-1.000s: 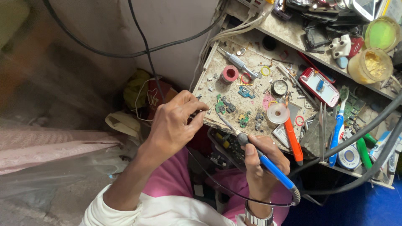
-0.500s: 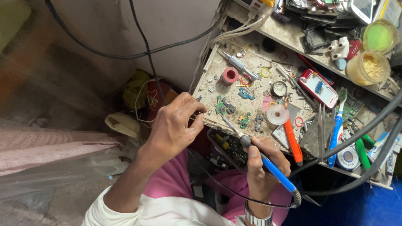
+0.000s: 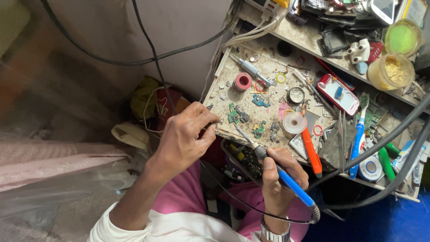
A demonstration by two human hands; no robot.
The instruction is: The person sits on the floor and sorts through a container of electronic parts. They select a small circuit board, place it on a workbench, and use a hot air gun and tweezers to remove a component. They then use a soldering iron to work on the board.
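Near the middle of the frame the left hand (image 3: 186, 139) is curled into a loose fist at the near edge of the work board (image 3: 268, 74), thumb and forefinger pressed together in a pinch against that edge; whatever they hold is too small to make out. Just right of it and lower, the right hand (image 3: 280, 181) is wrapped around a soldering iron (image 3: 286, 179) with a blue grip — fingers closed on the handle, thumb laid along it — and the metal tip slants up and to the left, ending near the board's near edge, close to the left fingertips. A black cord leaves the iron's back end at the lower right and loops under the wrist, which wears a metal watch (image 3: 274, 234). On the board, above the hands, lie small green circuit boards (image 3: 233, 115), a pink roll of tape (image 3: 243, 81), a silver screwdriver (image 3: 251, 70) and a whitish spool (image 3: 294, 122). Further right sit an orange-handled tool (image 3: 311, 150), a red phone (image 3: 338, 93) and a blue toothbrush (image 3: 357, 139). At the upper right of the frame stand two yellow-green jars (image 3: 394, 67) on a cluttered shelf. Pink cloth covers the lap at the bottom centre.
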